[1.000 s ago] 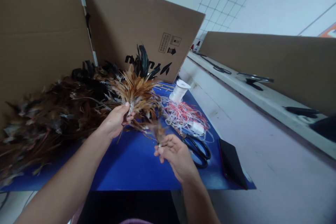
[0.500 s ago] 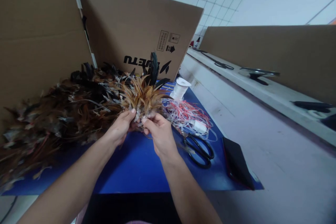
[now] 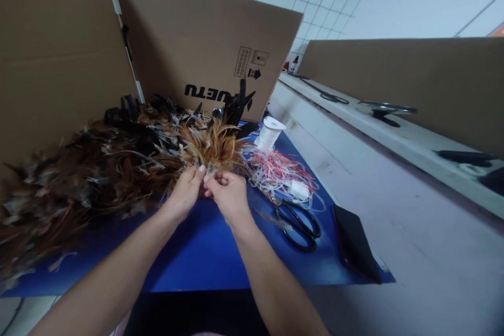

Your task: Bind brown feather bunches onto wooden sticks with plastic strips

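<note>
A bunch of golden-brown feathers with a few tall black ones fans upward between my hands, over the blue table. My left hand is closed on its lower left edge, the thumb pressed along the quill ends. Close beside it, my right hand pinches the base of the same bunch with bent thumb and fingers. Exactly what lies between the right fingertips is too small to make out. A large heap of loose brown and black feathers spreads to the left of my hands.
Black-handled scissors lie right of my hands, near a dark phone-like case. Behind them are a tangle of red and white strips and a white spool. Cardboard panels stand behind; tools lie on the ledge.
My right hand has moved left, nearer my left hand. The tall black feathers have swung to the right, and the bunch sits slightly lower.
</note>
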{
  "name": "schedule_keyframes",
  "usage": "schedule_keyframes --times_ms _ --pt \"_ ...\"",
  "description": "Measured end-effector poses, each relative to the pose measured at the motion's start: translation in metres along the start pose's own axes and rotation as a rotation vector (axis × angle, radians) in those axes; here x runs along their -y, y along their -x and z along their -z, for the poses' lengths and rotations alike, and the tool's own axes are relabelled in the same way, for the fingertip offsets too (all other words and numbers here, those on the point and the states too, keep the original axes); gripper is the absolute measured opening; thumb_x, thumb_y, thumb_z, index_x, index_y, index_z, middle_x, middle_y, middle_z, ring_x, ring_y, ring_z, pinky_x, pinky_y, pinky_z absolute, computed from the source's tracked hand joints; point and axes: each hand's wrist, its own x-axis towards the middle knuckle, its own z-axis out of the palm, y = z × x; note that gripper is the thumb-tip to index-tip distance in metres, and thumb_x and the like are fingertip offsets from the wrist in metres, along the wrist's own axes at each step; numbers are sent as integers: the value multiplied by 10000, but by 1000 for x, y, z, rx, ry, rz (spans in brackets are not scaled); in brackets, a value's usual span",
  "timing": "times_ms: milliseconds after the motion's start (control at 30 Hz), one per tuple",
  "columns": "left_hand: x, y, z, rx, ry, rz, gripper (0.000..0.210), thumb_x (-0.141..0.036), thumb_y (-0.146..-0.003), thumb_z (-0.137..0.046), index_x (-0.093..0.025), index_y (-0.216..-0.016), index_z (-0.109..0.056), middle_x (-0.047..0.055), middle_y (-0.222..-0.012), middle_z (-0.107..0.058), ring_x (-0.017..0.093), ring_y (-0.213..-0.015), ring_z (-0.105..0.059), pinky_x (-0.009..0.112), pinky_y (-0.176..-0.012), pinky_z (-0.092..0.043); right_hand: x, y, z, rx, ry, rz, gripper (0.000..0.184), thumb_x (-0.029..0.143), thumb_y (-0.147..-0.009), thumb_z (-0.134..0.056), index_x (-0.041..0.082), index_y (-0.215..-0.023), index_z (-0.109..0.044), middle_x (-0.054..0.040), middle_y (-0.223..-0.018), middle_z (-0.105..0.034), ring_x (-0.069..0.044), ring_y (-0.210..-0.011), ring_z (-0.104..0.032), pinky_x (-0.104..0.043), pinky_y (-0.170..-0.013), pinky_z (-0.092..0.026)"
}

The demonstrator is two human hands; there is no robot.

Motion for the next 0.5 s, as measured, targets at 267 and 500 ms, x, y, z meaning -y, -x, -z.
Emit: schedule_keyframes --times_ms 267,500 --pt "2 0 -1 2 5 -37 341 -477 -788 -606 -170 -655 -536 -23 -593 -498 116 -522 -441 229 -503 -354 1 -5 7 43 251 83 208 350 -737 -589 184 -624 -640 -10 -548 -658 -141 -505 -631 -241 -541 -486" --pt "2 1 -2 5 35 -47 310 -440 -783 -620 -173 -642 -550 -25 -582 -488 118 -519 -427 233 -500 -348 8 -9 11 91 342 87 244 368 -768 -577 192 -605 -622 1 -508 -630 -139 -465 -617 -249 -535 -482"
